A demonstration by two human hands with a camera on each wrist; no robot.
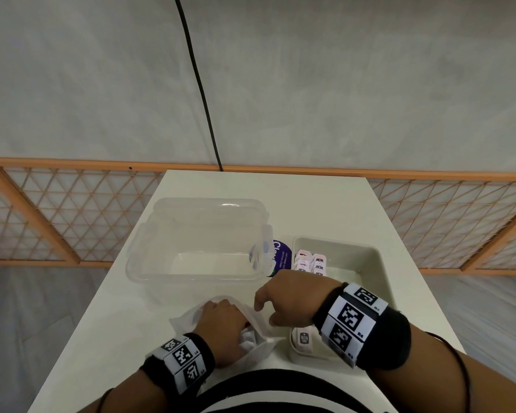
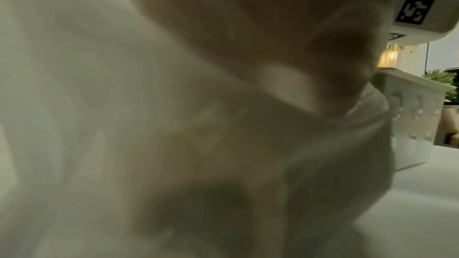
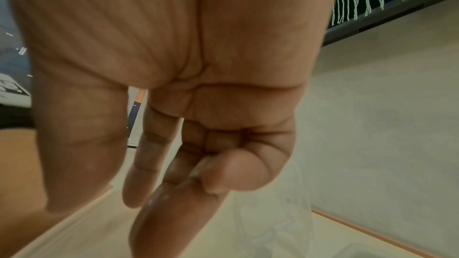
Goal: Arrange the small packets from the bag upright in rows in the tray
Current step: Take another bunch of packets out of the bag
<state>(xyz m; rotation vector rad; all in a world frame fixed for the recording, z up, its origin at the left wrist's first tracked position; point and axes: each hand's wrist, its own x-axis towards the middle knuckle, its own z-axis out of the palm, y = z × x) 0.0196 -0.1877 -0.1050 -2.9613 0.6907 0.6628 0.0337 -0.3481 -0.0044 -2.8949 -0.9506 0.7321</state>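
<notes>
A translucent white bag (image 1: 258, 350) lies at the table's near edge. My left hand (image 1: 221, 321) reaches into its mouth, and the film hides the fingers. The left wrist view is blurred by the bag (image 2: 74, 85) over the lens. My right hand (image 1: 276, 305) hovers beside the bag's opening, with fingers curled and pinching its edge. The right wrist view shows the right hand (image 3: 198, 166) with thin film (image 3: 273, 213) at the fingers. The pale tray (image 1: 370, 254) stands on the right. Pink packets (image 1: 310, 262) stand upright in rows at its far left, and another packet (image 1: 304, 338) stands at its near end.
A clear plastic box (image 1: 161, 263) stands left of the tray, with its lid (image 1: 209, 205) behind it. A purple-labelled item (image 1: 279, 257) is wedged between box and tray. The tray's wall (image 2: 410, 125) is close to the bag. A black cable hangs behind the white table (image 1: 310, 198).
</notes>
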